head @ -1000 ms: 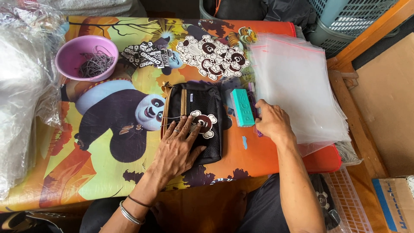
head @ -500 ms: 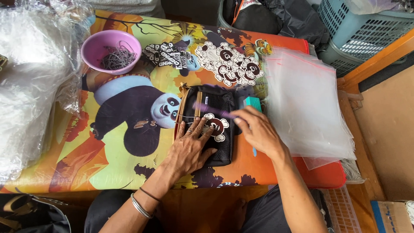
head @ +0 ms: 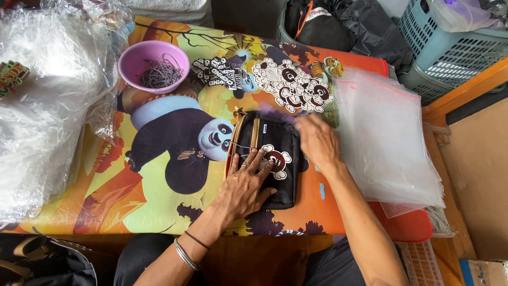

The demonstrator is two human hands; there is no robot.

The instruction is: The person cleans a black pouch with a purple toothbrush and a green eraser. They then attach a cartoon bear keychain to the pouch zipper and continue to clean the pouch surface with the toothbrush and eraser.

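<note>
Left hand (head: 247, 182), fingers spread flat, pressing black mesh zip pouch (head: 270, 161) at frame centre on panda-print table cover (head: 159, 175). Right hand (head: 316, 142) blurred over pouch top; grip cannot tell. Best kept pinned flat, white-and-dark round patch (head: 276, 160) centred. Clear flat plastic bags (head: 386, 143) stacked right. Similar patches (head: 293, 87) heaped upper centre. Purple bowl of ball chains (head: 153, 66) upper left.

black mesh pouch (head: 275, 175) flat on table, zipper edge left, white-and-dark-red skull charm (head: 276, 160) on top.
</note>
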